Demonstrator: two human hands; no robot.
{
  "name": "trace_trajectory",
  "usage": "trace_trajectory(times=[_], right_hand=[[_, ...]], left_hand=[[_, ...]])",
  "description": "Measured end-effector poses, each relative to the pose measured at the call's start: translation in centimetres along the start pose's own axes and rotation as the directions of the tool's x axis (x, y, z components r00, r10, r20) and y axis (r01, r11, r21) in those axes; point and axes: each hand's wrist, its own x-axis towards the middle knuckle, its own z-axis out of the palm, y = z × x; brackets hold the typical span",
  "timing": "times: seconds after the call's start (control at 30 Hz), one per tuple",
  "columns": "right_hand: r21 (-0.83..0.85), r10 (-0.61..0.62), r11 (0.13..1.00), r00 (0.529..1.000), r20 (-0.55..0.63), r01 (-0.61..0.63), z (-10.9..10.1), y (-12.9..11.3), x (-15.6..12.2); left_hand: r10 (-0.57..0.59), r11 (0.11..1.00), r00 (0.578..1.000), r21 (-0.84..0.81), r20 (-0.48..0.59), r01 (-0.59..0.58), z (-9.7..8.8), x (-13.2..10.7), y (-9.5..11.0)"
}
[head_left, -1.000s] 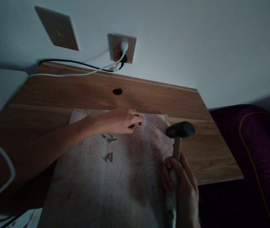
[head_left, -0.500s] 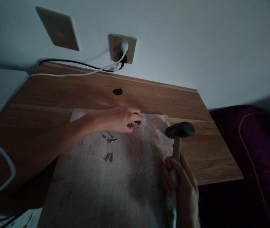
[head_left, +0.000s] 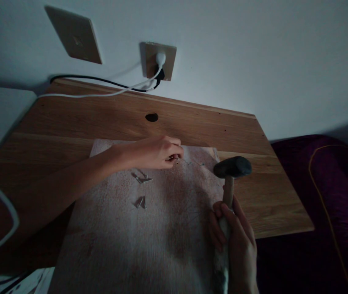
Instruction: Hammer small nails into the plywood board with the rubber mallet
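My left hand [head_left: 163,152] is closed in a pinch low over the far part of a reddish-brown board [head_left: 125,249]. A small metal nail seems to be between its fingertips, mostly hidden by them. Just right of those fingers, two small nails [head_left: 189,163] show on the board with thin shadows. My right hand [head_left: 237,241] is wrapped around the wooden handle of a hammer [head_left: 233,167], its dark head pointing up at the board's right edge. Nearer me lie several loose nails [head_left: 143,178] in one group and a few more nails [head_left: 142,202] in another.
Beneath the board is a wooden desk [head_left: 106,116] with a cable hole [head_left: 152,117]. Behind it, a wall socket [head_left: 168,61] carries a white cable [head_left: 79,96] and a black one. A white cord [head_left: 14,216] loops at the left; purple fabric [head_left: 296,163] lies right of the desk.
My left fingers have drawn closer together and curled in at almost the same spot. The right hand and hammer have stayed still.
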Motion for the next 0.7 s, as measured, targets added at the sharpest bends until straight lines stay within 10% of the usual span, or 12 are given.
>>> trace_trajectory(times=[0.7], right_hand=[[-0.025,-0.025,0.999,0.999,0.021,0.025,-0.6,0.4,0.3]], left_hand=[[0.050,0.997,0.997,-0.063,-0.051,-0.053,0.9,0.2,-1.2]])
